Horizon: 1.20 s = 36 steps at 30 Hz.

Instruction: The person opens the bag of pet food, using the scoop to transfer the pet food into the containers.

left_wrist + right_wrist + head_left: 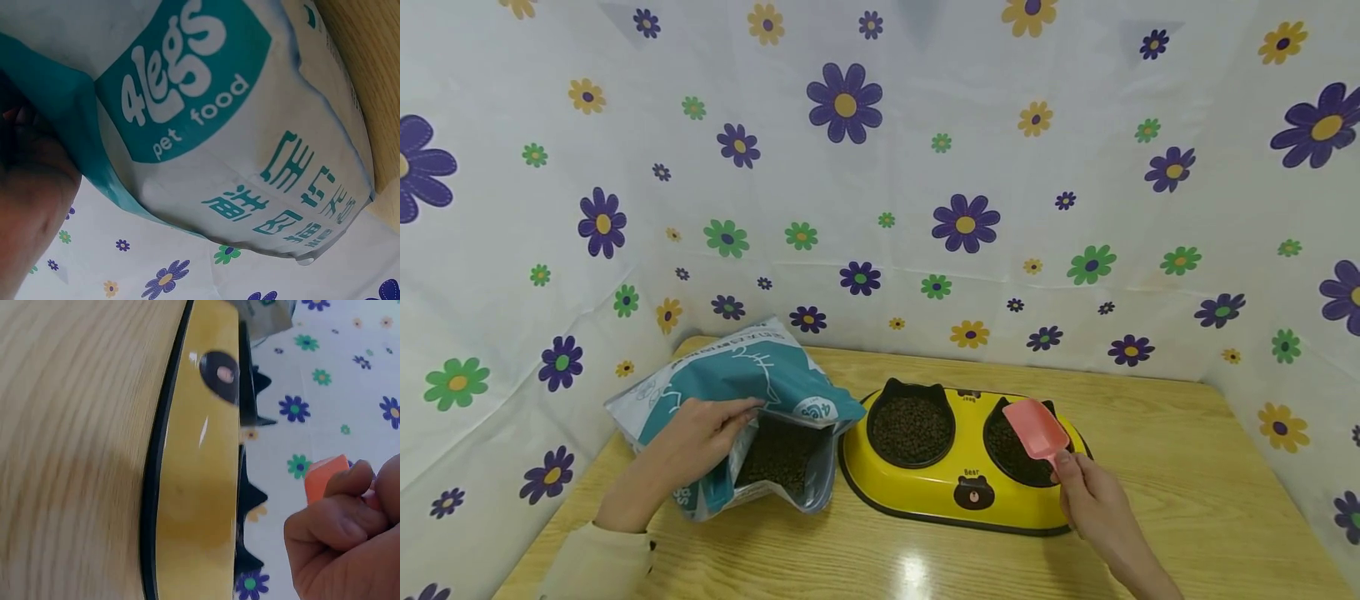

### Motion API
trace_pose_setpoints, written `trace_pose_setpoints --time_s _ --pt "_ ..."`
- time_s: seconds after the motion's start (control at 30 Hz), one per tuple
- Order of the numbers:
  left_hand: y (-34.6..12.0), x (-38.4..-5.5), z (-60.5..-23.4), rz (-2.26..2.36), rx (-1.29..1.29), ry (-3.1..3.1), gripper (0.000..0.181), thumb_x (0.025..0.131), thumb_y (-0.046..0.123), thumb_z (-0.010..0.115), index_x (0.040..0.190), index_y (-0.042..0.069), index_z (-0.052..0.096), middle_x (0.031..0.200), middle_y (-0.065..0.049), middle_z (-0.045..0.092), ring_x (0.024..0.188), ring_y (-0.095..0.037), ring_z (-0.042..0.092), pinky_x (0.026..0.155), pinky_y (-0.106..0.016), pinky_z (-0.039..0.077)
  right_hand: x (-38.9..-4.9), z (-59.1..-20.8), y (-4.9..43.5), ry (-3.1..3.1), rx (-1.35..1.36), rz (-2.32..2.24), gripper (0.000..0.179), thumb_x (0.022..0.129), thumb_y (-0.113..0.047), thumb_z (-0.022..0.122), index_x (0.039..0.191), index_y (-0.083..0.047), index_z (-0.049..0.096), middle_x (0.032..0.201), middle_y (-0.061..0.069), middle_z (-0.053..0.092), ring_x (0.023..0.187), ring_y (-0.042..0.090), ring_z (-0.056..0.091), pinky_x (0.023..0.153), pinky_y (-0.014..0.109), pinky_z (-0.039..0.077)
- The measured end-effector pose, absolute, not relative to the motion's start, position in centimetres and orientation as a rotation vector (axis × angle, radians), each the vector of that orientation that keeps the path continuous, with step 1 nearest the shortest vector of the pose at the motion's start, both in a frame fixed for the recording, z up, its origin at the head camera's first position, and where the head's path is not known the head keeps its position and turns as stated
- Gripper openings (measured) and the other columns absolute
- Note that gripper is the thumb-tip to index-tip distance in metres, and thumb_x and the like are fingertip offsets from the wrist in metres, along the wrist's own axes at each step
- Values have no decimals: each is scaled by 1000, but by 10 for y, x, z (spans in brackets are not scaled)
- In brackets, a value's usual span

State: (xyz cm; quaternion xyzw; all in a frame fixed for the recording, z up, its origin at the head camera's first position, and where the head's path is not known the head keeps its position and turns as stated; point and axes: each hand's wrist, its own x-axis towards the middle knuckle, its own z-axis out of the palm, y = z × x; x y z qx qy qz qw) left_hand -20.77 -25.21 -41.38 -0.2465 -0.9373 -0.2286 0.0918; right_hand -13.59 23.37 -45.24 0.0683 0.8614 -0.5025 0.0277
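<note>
My left hand (pixel 696 442) pinches the folded-back rim of a teal and white pet food bag (pixel 722 375), which lies tilted on the left with its mouth facing me. Brown kibble (pixel 778 457) shows inside. In the left wrist view the bag's printed side (pixel 181 187) fills most of the picture. With its thumb and curled fingers, my right hand (pixel 1097 500) grips the handle of a pink scoop (pixel 1036 429), whose bare inside shows. The scoop is above the right bowl (pixel 1032 482) of a yellow double pet feeder (pixel 917 492) and partly hides it. Kibble lies in both bowls.
The left bowl (pixel 892 388) is black with cat-ear points, and the bag's mouth sits close beside the feeder's left end. Everything stands on a wooden table (pixel 1210 500). A white flowered cloth (pixel 880 183) hangs behind and along both sides.
</note>
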Motion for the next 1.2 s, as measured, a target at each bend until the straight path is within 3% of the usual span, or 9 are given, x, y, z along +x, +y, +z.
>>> trace_pose_setpoints --time_s 0.33,0.73,1.0,1.2 --pt "-253 -208 -414 -676 -727 -2772 28 101 6 61 125 4 73 72 5 65 52 4 38 56 -21 38 -130 -457 189 2272 -22 -1708 50 110 -45 40 108 4 50 63 0 40 45 9 31 43 19 30" --pt "-253 -206 -412 -689 -719 -2784 27 101 6 60 126 4 73 64 10 55 51 3 37 53 -21 36 -127 -459 131 2084 -450 -1701 51 112 -36 40 103 13 49 62 -4 39 48 4 32 47 21 29" --pt "-252 -206 -412 -679 -723 -2778 27 101 6 61 125 4 73 65 9 57 53 3 39 56 -21 38 -130 -454 95 2046 -471 -1652 44 111 -35 45 102 6 58 60 -3 41 49 8 32 49 23 30" --pt "-251 -206 -413 -684 -707 -2781 27 101 6 61 125 4 73 60 12 47 51 3 37 55 -21 37 -140 -453 71 2197 -492 -1540 43 110 -38 47 98 -1 65 59 -3 42 48 10 35 48 24 31"
